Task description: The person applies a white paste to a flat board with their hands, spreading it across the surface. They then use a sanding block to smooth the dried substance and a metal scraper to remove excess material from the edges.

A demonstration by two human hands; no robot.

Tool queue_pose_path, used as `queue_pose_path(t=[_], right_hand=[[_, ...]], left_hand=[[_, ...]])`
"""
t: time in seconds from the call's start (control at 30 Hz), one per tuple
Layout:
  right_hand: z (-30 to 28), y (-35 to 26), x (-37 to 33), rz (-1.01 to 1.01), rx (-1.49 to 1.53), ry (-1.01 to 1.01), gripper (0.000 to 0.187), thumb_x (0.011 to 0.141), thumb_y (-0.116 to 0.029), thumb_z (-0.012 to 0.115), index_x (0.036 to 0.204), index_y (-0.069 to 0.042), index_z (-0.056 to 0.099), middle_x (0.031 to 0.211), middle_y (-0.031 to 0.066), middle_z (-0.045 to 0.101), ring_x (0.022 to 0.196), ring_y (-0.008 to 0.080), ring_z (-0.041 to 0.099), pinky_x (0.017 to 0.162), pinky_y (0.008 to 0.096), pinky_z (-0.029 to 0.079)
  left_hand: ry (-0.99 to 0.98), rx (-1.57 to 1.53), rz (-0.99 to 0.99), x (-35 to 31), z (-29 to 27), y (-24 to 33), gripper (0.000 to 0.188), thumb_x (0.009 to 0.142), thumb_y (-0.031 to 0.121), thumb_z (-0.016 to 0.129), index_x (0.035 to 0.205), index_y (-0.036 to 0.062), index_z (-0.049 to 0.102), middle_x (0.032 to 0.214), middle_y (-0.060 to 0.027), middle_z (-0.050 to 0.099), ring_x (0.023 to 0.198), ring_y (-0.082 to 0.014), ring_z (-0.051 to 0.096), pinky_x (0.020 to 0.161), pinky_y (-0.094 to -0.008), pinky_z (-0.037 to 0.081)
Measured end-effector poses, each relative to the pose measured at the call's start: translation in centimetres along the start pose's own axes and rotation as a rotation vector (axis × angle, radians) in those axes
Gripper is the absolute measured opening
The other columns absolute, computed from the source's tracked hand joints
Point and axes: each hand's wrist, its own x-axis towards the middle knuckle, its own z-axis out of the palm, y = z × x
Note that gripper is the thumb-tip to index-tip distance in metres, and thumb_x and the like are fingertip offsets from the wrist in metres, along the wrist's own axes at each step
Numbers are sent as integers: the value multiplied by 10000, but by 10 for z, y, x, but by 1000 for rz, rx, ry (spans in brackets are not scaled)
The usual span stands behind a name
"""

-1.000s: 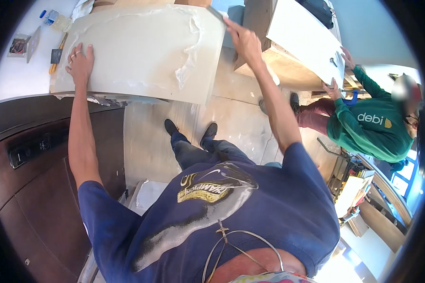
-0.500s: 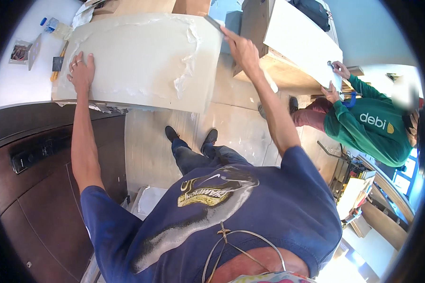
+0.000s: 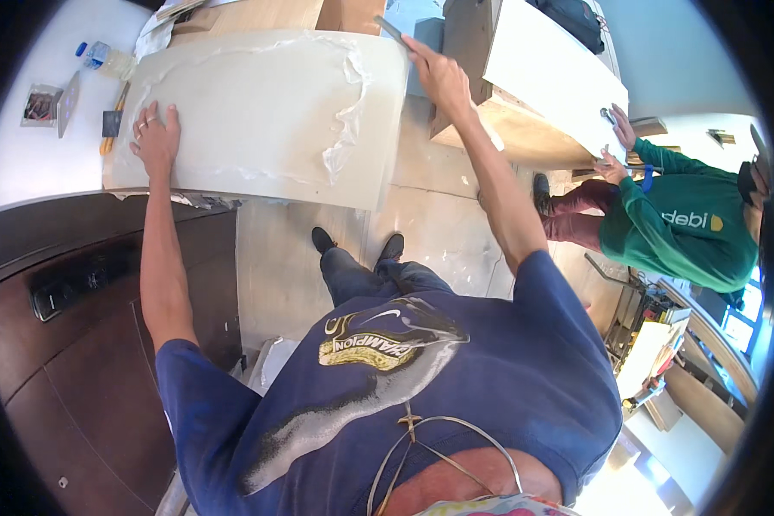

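A large pale panel point(image 3: 249, 116) lies in front of me, with ragged whitish residue point(image 3: 346, 129) along its right side and far edge. My left hand point(image 3: 156, 139) rests flat on the panel's left part, fingers spread, holding nothing. At the far right corner, my right hand point(image 3: 443, 84) is closed around one end of a slim, flat grey bar-shaped tool point(image 3: 390, 31). Its free end points away and to the left, past the panel's far edge. Whether the tool touches the panel edge cannot be told.
Left of the panel are a clear bottle point(image 3: 107, 58), an orange-handled tool point(image 3: 107, 142) and an open wall box point(image 3: 39, 108). A dark brown cabinet point(image 3: 103, 335) stands nearer. At right, a co-worker in green point(image 3: 679, 224) handles a white-topped wooden cabinet point(image 3: 550, 73).
My right hand has shifted the grey tool a little farther away at the panel's corner. My left hand stays on the panel. The co-worker's upper hand has moved slightly on the white board.
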Motion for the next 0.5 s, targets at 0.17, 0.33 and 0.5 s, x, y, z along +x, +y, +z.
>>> queue_pose_path(t=[0.17,0.33,0.5], right_hand=[[-21,14,14,226,592,-155,411,1118,-335,469,1413,-63,556,819,96,634,664,183,611,627,331,531],[-22,0,-22,522,964,-225,386,1142,-321,414,1297,-4,570,825,49,628,662,111,593,597,260,517],[-9,-2,-60,515,794,-19,426,1132,-333,431,1036,19,651,749,35,597,638,122,564,583,299,487]], left_hand=[[29,9,11,5,8,5,670,1022,608,476,1559,207,475,1652,-116,396,1564,-333,280,1235,-674,161],[40,10,31,-5,8,-7,659,1019,586,500,1551,197,482,1646,-111,403,1560,-339,284,1233,-671,168],[102,-85,87,-4,1,7,572,997,483,602,1474,168,575,1567,-148,486,1509,-370,363,1227,-617,239]])
